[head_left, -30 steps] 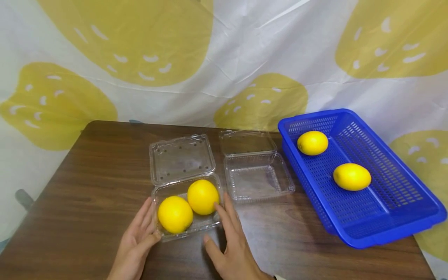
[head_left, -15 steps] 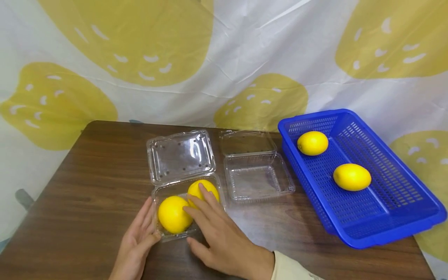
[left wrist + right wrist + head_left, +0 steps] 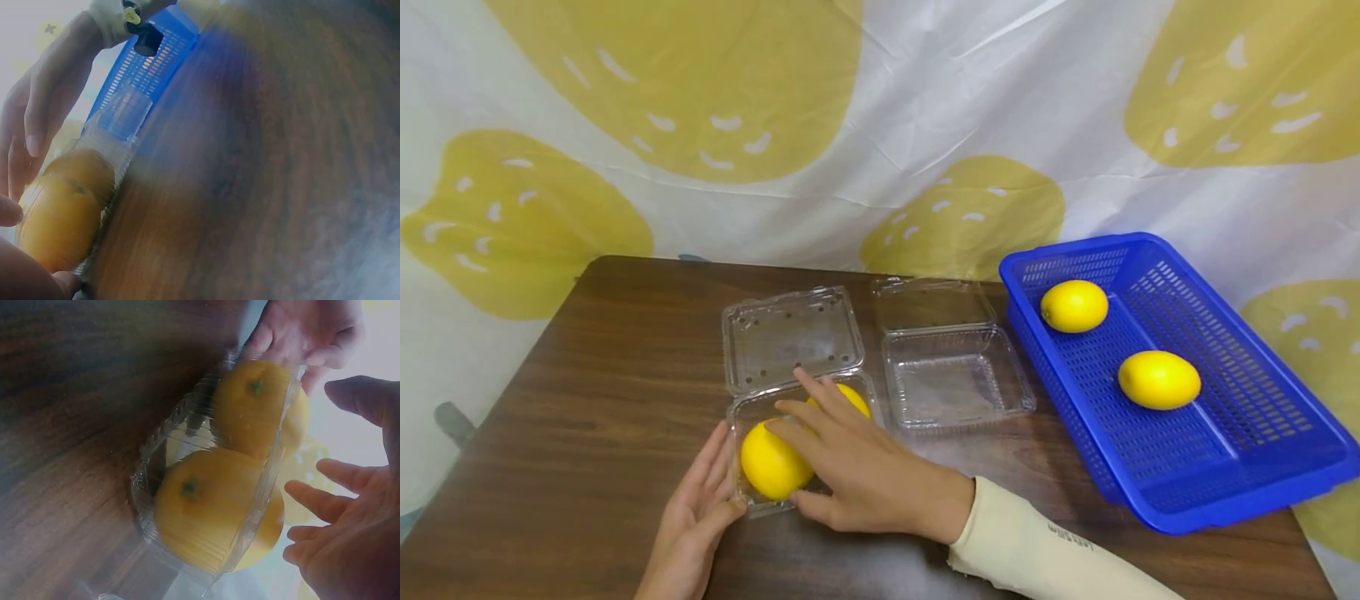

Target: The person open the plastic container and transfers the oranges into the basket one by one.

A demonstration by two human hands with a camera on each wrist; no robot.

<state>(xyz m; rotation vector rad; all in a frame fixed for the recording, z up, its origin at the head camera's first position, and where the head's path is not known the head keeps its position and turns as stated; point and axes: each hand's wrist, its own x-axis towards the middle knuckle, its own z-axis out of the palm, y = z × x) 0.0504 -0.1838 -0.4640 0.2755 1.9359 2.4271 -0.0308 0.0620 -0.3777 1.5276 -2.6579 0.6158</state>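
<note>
Two round yellow fruits (image 3: 775, 462), with green stem ends showing in the right wrist view, sit in the base of an open-lidded clear plastic clamshell box (image 3: 747, 408). My left hand (image 3: 688, 517) grips the box's left side, its thumb at the front left corner. Over the fruits hovers my right hand (image 3: 857, 475), fingers spread and fairly straight, holding nothing. It partly hides the rear fruit (image 3: 853, 398). In the right wrist view a gap shows between the right fingertips and the fruits (image 3: 209, 506). The perforated lid (image 3: 793, 337) lies folded back behind the base.
A second clear clamshell box (image 3: 955, 379), lid back, stands on the brown wooden table (image 3: 587, 400) to the right. Farther right is a blue perforated basket (image 3: 1172, 517) with two lemons (image 3: 1159, 380) inside. A lemon-print cloth (image 3: 820, 225) hangs behind the table.
My right hand has moved from the box's right side to the left, over the fruits. The lid tipped up a little, then lay back. My left hand has stayed at the box.
</note>
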